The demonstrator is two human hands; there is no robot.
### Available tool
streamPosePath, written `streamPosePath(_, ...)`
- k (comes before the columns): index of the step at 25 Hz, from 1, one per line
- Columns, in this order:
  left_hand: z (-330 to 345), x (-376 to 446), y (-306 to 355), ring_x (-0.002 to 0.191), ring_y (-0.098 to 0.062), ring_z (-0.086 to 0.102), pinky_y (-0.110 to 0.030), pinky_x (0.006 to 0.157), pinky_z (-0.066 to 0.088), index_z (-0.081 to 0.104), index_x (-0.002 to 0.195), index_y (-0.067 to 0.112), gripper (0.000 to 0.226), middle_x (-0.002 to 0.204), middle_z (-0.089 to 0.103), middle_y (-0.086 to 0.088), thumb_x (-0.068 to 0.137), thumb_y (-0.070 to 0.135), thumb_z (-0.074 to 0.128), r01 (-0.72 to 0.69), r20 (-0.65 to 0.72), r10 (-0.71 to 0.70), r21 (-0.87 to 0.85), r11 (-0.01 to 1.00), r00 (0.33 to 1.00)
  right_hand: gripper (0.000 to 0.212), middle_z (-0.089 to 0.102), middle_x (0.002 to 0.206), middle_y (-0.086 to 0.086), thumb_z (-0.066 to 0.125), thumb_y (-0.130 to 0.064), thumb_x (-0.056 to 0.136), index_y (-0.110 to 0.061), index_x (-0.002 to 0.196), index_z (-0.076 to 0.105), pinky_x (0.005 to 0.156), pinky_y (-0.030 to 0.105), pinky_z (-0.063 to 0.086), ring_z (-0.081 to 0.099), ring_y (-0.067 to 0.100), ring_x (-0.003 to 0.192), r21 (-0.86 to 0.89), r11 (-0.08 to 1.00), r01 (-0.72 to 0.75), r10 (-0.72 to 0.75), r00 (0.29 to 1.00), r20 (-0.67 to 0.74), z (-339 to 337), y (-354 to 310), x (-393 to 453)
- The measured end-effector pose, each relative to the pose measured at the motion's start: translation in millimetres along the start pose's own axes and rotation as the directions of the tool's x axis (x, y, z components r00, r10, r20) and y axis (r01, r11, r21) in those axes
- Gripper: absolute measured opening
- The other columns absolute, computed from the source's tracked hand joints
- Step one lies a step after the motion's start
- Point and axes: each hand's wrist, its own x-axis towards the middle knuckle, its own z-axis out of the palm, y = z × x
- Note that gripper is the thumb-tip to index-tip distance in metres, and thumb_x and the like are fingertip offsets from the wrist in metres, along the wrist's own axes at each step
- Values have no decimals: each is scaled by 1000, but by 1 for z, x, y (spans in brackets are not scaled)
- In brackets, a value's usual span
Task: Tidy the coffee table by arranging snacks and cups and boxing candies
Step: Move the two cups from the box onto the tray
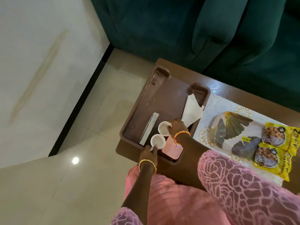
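Two yellow snack packets (274, 148) lie at the right edge of the frame on the patterned cloth (215, 106) of the counter (164, 62). Each bears the brand "ZOFF" and the words "CHUNKS", with a round "10" mark and a window showing brown chunks; a yellow tag beside them reads "79.00". Left of the packets lie two leaf-shaped dishes: a larger one (230, 125) and a smaller one (245, 147), the latter partly under the packets.

A brown tray (155, 98) occupies the left end of the counter, centre of the frame. It holds a folded white paper napkin (192, 111) at its right wall, a flat white box (148, 129) standing on edge, a pink box (172, 149) with a small red-and-blue label too small to read, and two white cups. Both cups appear empty.

The right hand (177, 127) has its fingers closed on the rim of the upper cup (164, 128). The left hand (149, 154) has its fingers closed on the near rim of the lower cup (157, 141). Both cups are over the near part of the tray, between the white box and the pink box; whether they rest on it cannot be told. A green sofa (194, 26) fills the upper frame.
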Motion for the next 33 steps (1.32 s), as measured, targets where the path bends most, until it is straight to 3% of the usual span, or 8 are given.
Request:
streamPosePath(9, -7, 11, 11, 100, -43, 62, -53, 89, 50, 53, 109, 2, 34, 113, 61, -23, 93, 30, 41, 95, 92, -88, -75, 993, 992, 30, 65, 116, 18, 54, -21, 91, -5, 116, 62, 93, 46, 52, 60, 32, 105, -35, 999, 9, -12, 998, -69, -6, -1, 2)
streamPosePath(12, -8, 0, 16, 95, -44, 62, -51, 83, 53, 53, 105, 1, 32, 108, 63, -23, 93, 28, 42, 40, 35, -35, -158, 987, 999, 30, 63, 114, 19, 51, -21, 93, -6, 115, 63, 93, 46, 51, 59, 34, 104, 46, 998, 40, -31, 984, -177, -16, 4, -14)
streamPosePath(16, -2, -28, 30, 73, -36, 65, -29, 59, 44, 53, 92, 7, 25, 92, 65, -21, 94, 29, 41, -118, -94, 102, -186, 975, 990, 29, 64, 104, 21, 48, -25, 93, -7, 109, 63, 82, 41, 51, 61, 37, 96, 202, 977, 62, 8, 945, -328, -37, 35, -50)
streamPosePath(19, 13, -49, 48, 72, -35, 62, -33, 64, 46, 52, 85, 6, 27, 83, 65, -19, 94, 30, 42, -244, -122, 226, -169, 955, 967, 28, 69, 102, 20, 52, -29, 91, -8, 105, 65, 79, 39, 53, 65, 35, 91, 365, 931, -5, 162, 902, -401, -46, 82, -83)
streamPosePath(22, 43, -64, 70, 70, -31, 64, -28, 58, 46, 53, 87, 12, 23, 84, 65, -10, 95, 31, 42, -305, -88, 294, -155, 940, 952, 25, 73, 96, 17, 56, -29, 89, -9, 98, 69, 76, 31, 49, 67, 31, 87, 550, 829, -103, 371, 838, -401, -50, 138, -112)
streamPosePath(25, 86, -78, 89, 58, -23, 61, -32, 62, 48, 53, 86, 14, 23, 77, 63, -9, 95, 31, 42, -311, -28, 310, -124, 942, 950, 24, 73, 92, 21, 59, -25, 87, -6, 95, 70, 76, 34, 49, 65, 36, 90, 686, 690, -229, 572, 754, -323, -51, 197, -130)
streamPosePath(29, 148, -88, 109, 55, -16, 59, -31, 61, 45, 52, 87, 12, 24, 72, 61, -4, 94, 33, 42, -273, 90, 278, -64, 960, 956, 29, 73, 93, 22, 63, -27, 83, -6, 101, 70, 85, 39, 54, 68, 37, 87, 889, 307, -338, 806, 590, -54, -51, 263, -127)
streamPosePath(33, 196, -92, 120, 55, -17, 60, -27, 59, 44, 51, 83, 12, 25, 78, 62, -4, 94, 33, 43, -234, 138, 237, -33, 972, 962, 31, 73, 87, 22, 66, -29, 82, -3, 98, 70, 82, 45, 58, 71, 35, 76, 948, 53, -313, 830, 542, 132, -46, 305, -111)
